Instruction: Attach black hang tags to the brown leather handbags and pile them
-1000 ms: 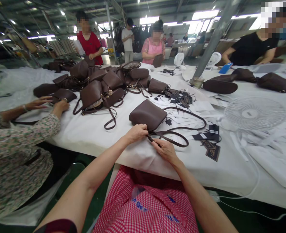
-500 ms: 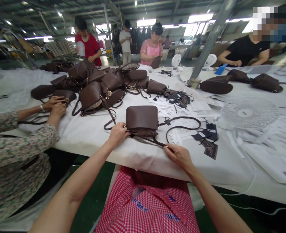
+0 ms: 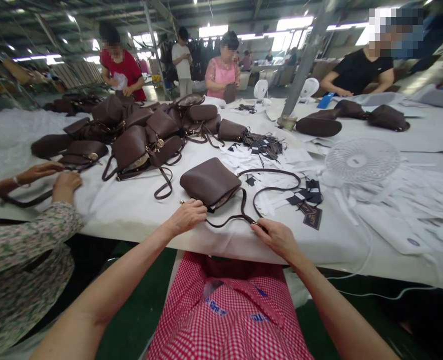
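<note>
A brown bag [image 3: 210,182] lies tilted on the white-covered table [image 3: 131,212] in front of me. At its lower left edge, near a small gold zipper end, my left hand [image 3: 189,216] has its fingers closed on the bag. My right hand [image 3: 274,236] pinches the brown strap [image 3: 240,217] near a buckle, to the right of the bag and close to the table's front edge. Another length of the strap loops out on the table to the right, beside black hang tags [image 3: 312,216].
Many brown bags [image 3: 129,147] are piled at the back left. At the left, a co-worker's hands [image 3: 65,184] touch another bag. White fans [image 3: 362,161], paper strips, tassels [image 3: 266,145] and a grey post [image 3: 304,65] stand or lie rightward. Several people work behind.
The bag has turned and tilted, with my left hand still at its lower left. My right hand keeps hold of the strap. The co-worker's hands at the left have shifted, and the camera view has moved slightly.
</note>
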### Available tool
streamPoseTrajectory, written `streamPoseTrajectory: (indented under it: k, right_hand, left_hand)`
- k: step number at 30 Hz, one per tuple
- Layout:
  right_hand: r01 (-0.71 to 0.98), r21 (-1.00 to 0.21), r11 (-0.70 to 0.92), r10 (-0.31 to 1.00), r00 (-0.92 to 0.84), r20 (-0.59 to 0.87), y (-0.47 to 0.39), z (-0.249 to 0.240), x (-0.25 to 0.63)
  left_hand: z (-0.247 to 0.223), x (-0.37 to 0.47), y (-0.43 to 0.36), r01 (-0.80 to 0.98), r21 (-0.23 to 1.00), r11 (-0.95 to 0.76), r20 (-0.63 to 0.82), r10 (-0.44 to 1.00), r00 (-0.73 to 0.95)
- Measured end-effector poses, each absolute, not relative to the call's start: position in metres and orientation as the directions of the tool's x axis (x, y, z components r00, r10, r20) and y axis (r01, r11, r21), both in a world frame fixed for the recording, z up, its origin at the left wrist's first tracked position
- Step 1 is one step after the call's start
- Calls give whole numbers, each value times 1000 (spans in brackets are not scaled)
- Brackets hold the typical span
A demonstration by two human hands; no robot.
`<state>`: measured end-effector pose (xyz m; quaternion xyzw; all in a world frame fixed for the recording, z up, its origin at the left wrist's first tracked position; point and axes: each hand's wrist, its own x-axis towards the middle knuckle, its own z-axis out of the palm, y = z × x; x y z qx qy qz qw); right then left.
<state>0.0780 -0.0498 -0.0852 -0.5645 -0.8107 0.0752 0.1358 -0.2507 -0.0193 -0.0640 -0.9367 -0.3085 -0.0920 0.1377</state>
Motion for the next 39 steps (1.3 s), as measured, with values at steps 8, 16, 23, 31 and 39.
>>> streamPoseTrajectory:
  k: [8, 16, 23, 31, 39]
  right_hand:
    - [670, -588, 453, 839, -543, 27, -58, -56, 98]
    - [834, -385, 395, 914, -397, 76, -66, -60, 79]
    - [917, -196, 348, 937, -337, 86, -56, -70, 68]
    - [892, -297, 340, 940, -314, 134, -55, -76, 68]
    - [849, -425, 316, 949, -279, 148, -74, -70, 112]
  left_hand:
    - [-71, -263, -7, 852, -88, -517, 247, 817, 521]
    - [-57, -242, -14, 975, -16, -221, 85, 971, 222]
    - [-44, -229, -40, 864, 270, -424, -50, 890, 453]
    - [-40, -206, -50, 686, 53, -726, 251, 675, 694]
    - [-64, -232, -1, 704, 64, -707, 227, 698, 679]
